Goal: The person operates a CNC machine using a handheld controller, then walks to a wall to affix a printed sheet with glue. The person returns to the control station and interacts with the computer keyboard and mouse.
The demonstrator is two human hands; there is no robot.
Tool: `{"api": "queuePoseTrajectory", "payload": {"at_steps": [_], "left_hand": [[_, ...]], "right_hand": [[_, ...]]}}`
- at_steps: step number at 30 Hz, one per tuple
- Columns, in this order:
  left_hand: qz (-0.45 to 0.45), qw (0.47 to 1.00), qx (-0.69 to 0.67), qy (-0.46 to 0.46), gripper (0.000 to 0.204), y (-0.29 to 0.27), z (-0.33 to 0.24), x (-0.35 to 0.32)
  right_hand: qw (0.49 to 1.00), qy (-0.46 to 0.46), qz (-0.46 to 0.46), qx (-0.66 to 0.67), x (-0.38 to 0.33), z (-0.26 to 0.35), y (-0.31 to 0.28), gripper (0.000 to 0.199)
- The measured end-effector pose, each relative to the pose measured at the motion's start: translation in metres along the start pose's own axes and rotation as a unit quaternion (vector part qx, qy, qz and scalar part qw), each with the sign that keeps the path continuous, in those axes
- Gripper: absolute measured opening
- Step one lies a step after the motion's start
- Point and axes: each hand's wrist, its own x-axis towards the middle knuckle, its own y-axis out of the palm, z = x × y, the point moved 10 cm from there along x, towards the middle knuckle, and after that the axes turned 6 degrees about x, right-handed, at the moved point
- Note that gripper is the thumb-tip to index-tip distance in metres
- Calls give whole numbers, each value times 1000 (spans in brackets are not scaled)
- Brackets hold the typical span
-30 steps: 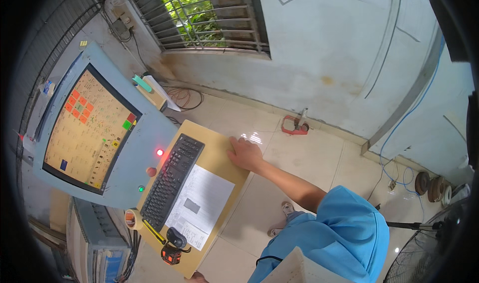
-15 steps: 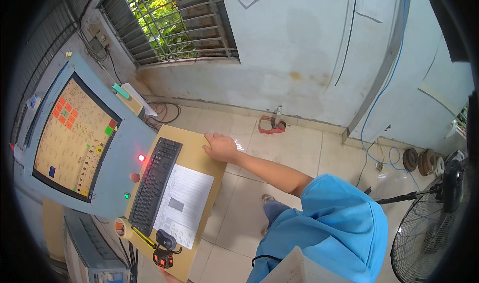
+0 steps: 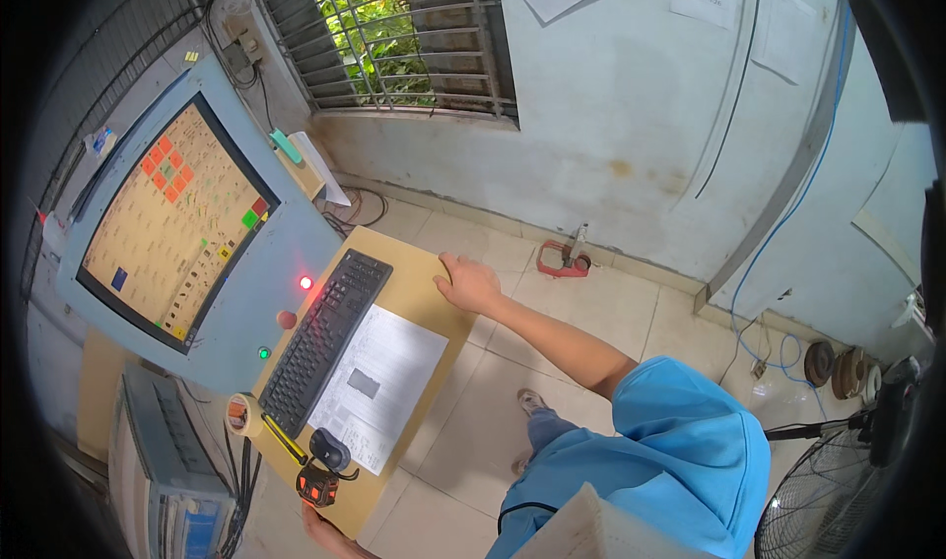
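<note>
Left hand (image 3: 330, 534) mostly cut off.

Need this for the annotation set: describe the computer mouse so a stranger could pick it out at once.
Start at the big blue console with the tilted screen; a wooden shelf juts out below it. At the shelf's near end, past the black keyboard and the printed sheet, sits the mouse: small, rounded, glossy black, just above a boxy black-and-orange device.

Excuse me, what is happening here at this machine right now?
A person stands at a control console. The right hand rests on the far corner of the wooden shelf, beside the black keyboard. A paper sheet lies by the keyboard. The left hand is at the near edge, close to a black mouse. The screen is lit.
</note>
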Motion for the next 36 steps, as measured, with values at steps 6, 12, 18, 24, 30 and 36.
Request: {"api": "queuePoseTrajectory", "payload": {"at_steps": [6,12,18,24,30,36], "left_hand": [[-12,997,66,46,27,-13,-1,9],[-24,970,222,98,29,-19,-7,11],[-21,978,190,87,30,-16,-7,6],[-31,987,136,80,26,-18,-3,4],[13,998,51,21,29,-7,0,-4],[14,990,-121,-70,42,-13,20,-9]], "right_hand": [[1000,-8,-8,9,-2,5,-6,50],[1000,2,-2,-2,-4,5,-6,52],[1000,-4,-13,1,-1,4,-5,52],[1000,-17,-26,4,-2,4,-5,49],[999,-27,-43,3,-1,3,-6,48],[998,-35,-48,10,-3,4,-7,50]]}}
